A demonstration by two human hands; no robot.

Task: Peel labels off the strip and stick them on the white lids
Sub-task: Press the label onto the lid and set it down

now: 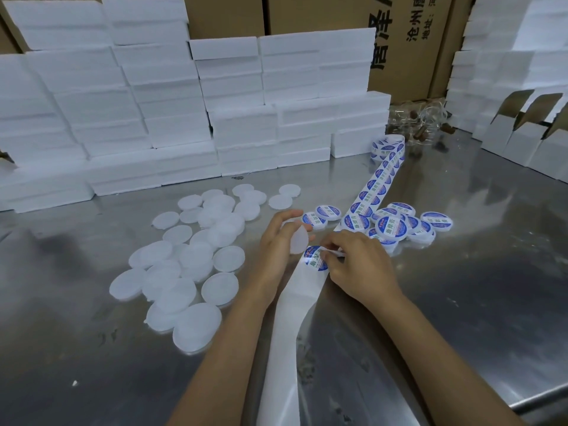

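- Foam blocks [123,96] — white, stacked in tiers along the back of the steel counter [445,287], from the far left to past the middle.
- Blank white lids [190,259] lie in a loose, overlapping heap on the counter left of centre, flat side up; a few more sit apart toward the foam wall.
- Left hand [278,238] is raised just above the counter beside the heap, fingers curled round a single white lid [298,241] held on edge, tilted toward the strip.
- Label strip [289,327] runs from the near edge up between the two forearms; the near length is bare white backing. It carries on diagonally to the upper right, still bearing round blue-and-white labels, to the roll [388,148] standing near the foam.
- One label [315,257] sits at the point where the bare backing ends, just below the held lid; its right edge looks lifted from the backing.
- Right hand [356,262] rests over the strip, thumb and forefinger pinching the edge of that label.
- Labelled lids [396,224] — a cluster piled just right of the strip, some overlapping, with two lying just left of the strip beyond the left hand.
- Clear bags with brown items [421,124] lie at the back right; contents cannot be identified.
- Open white cartons [528,136] stand along the far right edge, cardboard boxes [408,41] with printed characters behind.
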